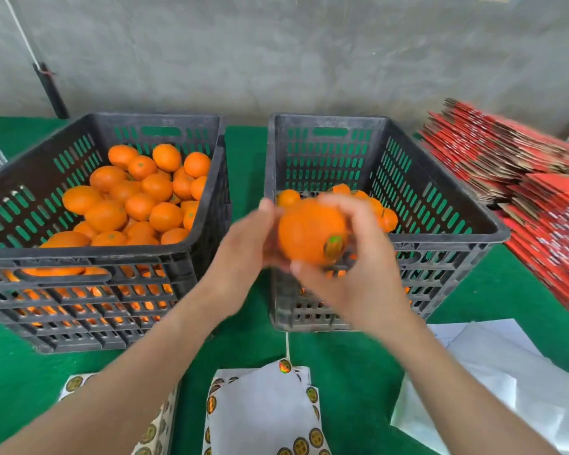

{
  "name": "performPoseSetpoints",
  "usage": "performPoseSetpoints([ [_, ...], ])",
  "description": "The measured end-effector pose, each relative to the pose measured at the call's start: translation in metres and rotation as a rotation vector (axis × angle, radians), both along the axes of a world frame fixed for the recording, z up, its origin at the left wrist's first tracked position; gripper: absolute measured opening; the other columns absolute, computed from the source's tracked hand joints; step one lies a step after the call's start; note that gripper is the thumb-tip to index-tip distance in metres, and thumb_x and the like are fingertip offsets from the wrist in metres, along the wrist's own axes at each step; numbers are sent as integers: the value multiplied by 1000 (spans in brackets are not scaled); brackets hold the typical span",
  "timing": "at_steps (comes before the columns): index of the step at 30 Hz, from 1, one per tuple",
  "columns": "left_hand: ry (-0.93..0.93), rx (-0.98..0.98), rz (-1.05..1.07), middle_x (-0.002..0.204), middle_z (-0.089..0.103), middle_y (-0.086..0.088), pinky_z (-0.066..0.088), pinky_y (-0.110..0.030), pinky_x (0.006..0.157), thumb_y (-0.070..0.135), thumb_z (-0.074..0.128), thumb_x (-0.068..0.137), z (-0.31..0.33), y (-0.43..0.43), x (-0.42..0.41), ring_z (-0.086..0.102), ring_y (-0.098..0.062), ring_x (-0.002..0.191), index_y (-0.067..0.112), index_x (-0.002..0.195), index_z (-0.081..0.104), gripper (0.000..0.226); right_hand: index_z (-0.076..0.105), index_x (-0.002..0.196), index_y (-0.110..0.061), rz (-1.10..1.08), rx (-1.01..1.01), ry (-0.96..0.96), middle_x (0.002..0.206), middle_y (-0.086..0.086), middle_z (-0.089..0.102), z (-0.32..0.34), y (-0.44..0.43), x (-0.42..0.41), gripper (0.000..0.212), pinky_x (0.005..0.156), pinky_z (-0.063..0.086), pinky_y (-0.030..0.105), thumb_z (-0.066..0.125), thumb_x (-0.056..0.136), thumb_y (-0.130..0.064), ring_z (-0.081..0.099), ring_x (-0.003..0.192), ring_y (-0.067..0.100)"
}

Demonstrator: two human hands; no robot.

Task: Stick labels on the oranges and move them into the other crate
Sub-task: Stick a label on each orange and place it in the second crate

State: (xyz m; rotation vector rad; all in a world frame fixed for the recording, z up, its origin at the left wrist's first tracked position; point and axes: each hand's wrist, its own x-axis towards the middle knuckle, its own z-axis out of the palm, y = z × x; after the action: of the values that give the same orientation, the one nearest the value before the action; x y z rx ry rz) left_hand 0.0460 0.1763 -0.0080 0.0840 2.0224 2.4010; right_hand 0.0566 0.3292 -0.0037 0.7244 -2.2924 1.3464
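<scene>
The left hand [243,246] gripped the orange [307,231] over the near edge of the right crate [447,240], while the curled fingers of the right hand [362,277] pressed its label [334,246], which probably needed firm smoothing.

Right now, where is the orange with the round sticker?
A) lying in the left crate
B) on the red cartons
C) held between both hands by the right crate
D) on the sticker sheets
C: the left hand and right hand both grip the stickered orange in front of the right crate.
</scene>
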Motion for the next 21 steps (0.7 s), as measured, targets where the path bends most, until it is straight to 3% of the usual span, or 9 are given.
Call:
performPoseSetpoints([
  [2,184,-236,98,87,62,-15,50,-25,55,28,43,95,12,10,-38,60,-20,65,14,96,61,23,46,120,-18,-90,41,0,116,-4,46,18,10,-44,65,83,32,2,78,63,-15,46,104,8],
  [4,243,-648,143,94,61,-12,51,-28,63,7,40,96,9,19,-72,59,-18,70,12,109,56,21,46,119,-17,-161,214,-111,115,4,44,28,18,-96,64,73,29,0,77,64,-14,42,99,12],
  [7,322,-1137,143,104,67,-10,46,-35,86,7,48,93,-5,24,-94,61,-26,96,7,119,59,27,48,118,-15,-189,600,-303,117,9,48,21,25,-171,60,74,35,19,76,66,-16,47,104,21],
  [11,331,-1075,159,72,63,4,51,-27,69,11,59,90,-12,21,-94,60,-14,66,12,108,63,19,51,126,-11,-165,1098,-453,125,12,55,-6,31,-232,70,87,48,35,83,64,-19,53,112,30],
  [14,339,-1047,162,72,56,9,51,-28,68,10,61,89,-12,21,-94,55,-12,63,12,109,64,20,39,141,-17,-87,1200,-503,143,10,42,-21,32,-246,83,99,43,40,81,70,-19,42,128,32],
  [17,366,-1025,150,78,55,7,47,-24,69,10,60,90,-10,22,-89,50,-7,65,10,113,63,23,28,145,-23,-116,1298,-474,145,11,36,-28,32,-251,83,99,42,46,72,76,-14,40,128,34],
  [19,393,-980,141,80,50,10,42,-16,69,9,60,90,-7,17,-83,48,-2,67,8,116,62,26,22,147,-23,-225,1206,-411,147,15,28,-19,28,-244,80,103,35,53,66,80,-11,33,131,39],
  [21,439,-937,147,86,50,11,41,-12,68,8,61,89,-2,3,-77,50,-1,72,8,115,62,26,29,144,-18,-276,922,-182,147,17,29,-2,18,-228,73,105,33,52,65,81,-12,31,132,40],
])
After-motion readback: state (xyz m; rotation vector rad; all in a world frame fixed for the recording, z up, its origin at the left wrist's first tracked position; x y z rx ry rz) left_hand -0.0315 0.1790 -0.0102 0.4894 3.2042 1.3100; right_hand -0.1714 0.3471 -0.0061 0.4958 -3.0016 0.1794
